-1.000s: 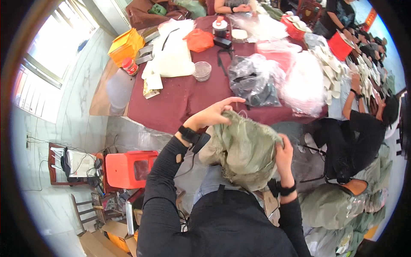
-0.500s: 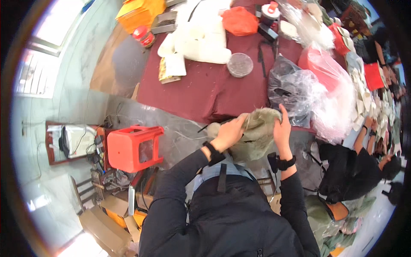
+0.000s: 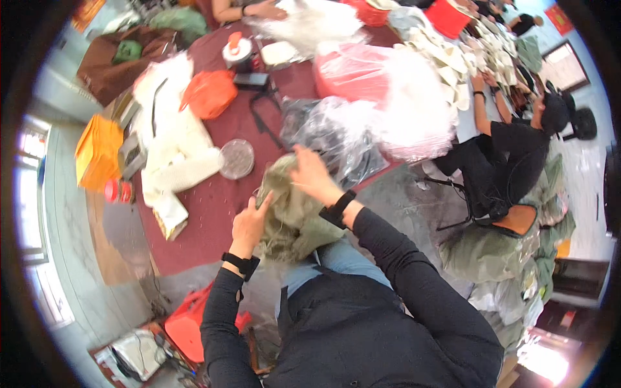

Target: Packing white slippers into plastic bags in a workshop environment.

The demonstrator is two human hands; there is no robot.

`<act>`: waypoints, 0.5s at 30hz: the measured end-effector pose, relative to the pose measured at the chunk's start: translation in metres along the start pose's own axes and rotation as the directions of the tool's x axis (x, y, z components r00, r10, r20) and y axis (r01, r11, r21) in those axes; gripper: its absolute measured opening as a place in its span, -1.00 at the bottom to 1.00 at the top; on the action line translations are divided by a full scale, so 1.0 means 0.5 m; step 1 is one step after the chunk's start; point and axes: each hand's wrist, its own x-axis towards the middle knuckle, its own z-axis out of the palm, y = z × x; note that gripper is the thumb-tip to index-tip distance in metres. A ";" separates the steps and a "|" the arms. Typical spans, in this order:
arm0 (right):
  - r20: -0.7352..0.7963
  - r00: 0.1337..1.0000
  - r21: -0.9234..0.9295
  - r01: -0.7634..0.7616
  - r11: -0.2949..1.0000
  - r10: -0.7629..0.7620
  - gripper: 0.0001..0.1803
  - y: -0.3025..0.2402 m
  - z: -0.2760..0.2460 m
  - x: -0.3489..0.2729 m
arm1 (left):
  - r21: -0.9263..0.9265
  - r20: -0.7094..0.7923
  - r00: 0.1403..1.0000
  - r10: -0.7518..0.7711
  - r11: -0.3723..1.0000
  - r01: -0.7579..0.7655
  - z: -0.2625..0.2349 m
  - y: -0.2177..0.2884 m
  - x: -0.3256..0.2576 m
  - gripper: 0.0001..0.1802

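A crumpled olive-green fabric piece (image 3: 294, 223) hangs in front of my waist, by the table's near edge, with a fold standing up at its top. My left hand (image 3: 249, 226) grips its left edge, index finger stretched upward. At the upper right of the cloth is my right hand (image 3: 314, 176), its fingers bent over the fabric and slightly blurred by motion. What shape the piece has cannot be told. Just beyond it on the dark red tablecloth (image 3: 213, 136) stand a round clear container (image 3: 237, 159) and a grey plastic bag (image 3: 330, 132).
White fabric (image 3: 178, 158), an orange-red bag (image 3: 209, 94), a bottle (image 3: 238, 52) and a pink plastic-wrapped bundle (image 3: 352, 71) lie on the table. A red stool (image 3: 187, 323) stands low at left. To the right sits a person in black (image 3: 517, 155), beside green sacks (image 3: 485, 246).
My view and body have turned to the right, so the table swings left in the picture. Both hands keep hold of the green fabric, and the right hand has shifted over its top.
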 end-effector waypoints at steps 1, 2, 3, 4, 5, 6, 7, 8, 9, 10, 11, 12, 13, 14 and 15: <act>0.087 0.995 0.062 0.044 0.997 -0.049 -0.36 -0.001 -0.003 0.006 | 0.096 0.110 0.993 -0.051 0.995 0.040 0.039 -0.015 0.009 -0.23; -0.006 0.974 0.007 0.229 0.974 -0.229 -0.19 0.009 -0.006 0.009 | 0.103 0.151 0.983 -0.103 0.991 0.088 0.066 -0.018 0.021 -0.25; -0.083 0.947 -0.150 0.295 0.944 -0.310 -0.12 -0.005 -0.038 0.010 | 0.096 0.175 0.972 -0.155 0.986 0.140 0.099 -0.029 0.021 -0.24; -0.141 0.908 -0.308 0.338 0.889 -0.394 -0.05 -0.018 -0.077 0.014 | 0.090 0.202 0.957 -0.207 0.977 0.192 0.120 -0.033 0.021 -0.24; -0.163 0.916 -0.319 0.302 0.898 -0.367 -0.05 0.008 -0.100 0.026 | 0.091 0.218 0.961 -0.170 0.984 0.154 0.125 -0.025 0.032 -0.26; -0.169 0.961 -0.418 0.132 0.899 -0.219 -0.04 0.037 -0.122 0.043 | 0.090 0.235 0.962 -0.136 0.989 0.118 0.131 -0.019 0.042 -0.28; -0.188 0.980 -0.506 -0.034 0.862 -0.072 -0.02 0.063 -0.141 0.059 | 0.094 0.259 0.959 -0.115 0.991 0.093 0.131 -0.014 0.054 -0.31; -0.209 0.976 -0.510 -0.063 0.858 -0.053 -0.02 0.094 -0.144 0.069 | 0.096 0.294 0.951 -0.091 0.993 0.065 0.137 -0.011 0.067 -0.34; -0.107 0.989 -0.489 -0.144 0.860 0.104 -0.05 0.132 -0.132 0.076 | 0.108 0.364 0.925 -0.112 0.991 0.078 0.144 -0.009 0.080 -0.34; 0.008 0.968 -0.469 -0.217 0.856 0.250 -0.07 0.174 -0.109 0.084 | 0.128 0.433 0.890 -0.145 0.987 0.099 0.145 -0.011 0.086 -0.33; 0.031 0.995 -0.330 -0.079 0.941 0.094 -0.22 0.227 -0.082 0.097 | 0.157 0.467 0.866 -0.175 0.981 0.114 0.170 -0.031 0.082 -0.38; 0.044 0.993 -0.326 -0.086 0.941 0.107 -0.22 0.244 -0.073 0.101 | 0.154 0.484 0.857 -0.176 0.981 0.114 0.174 -0.030 0.088 -0.38; 0.146 0.989 -0.290 0.006 0.957 0.038 -0.32 0.257 -0.068 0.102 | 0.124 0.475 0.862 -0.179 0.983 0.136 0.169 -0.025 0.102 -0.39; 0.253 0.966 -0.231 0.115 0.966 -0.054 -0.41 0.250 -0.064 0.111 | 0.104 0.463 0.862 -0.207 0.978 0.179 0.160 -0.026 0.106 -0.38; 0.164 0.984 -0.082 0.077 0.994 -0.063 -0.60 0.255 -0.069 0.122 | 0.088 0.465 0.871 -0.160 0.987 0.134 0.168 -0.034 0.117 -0.33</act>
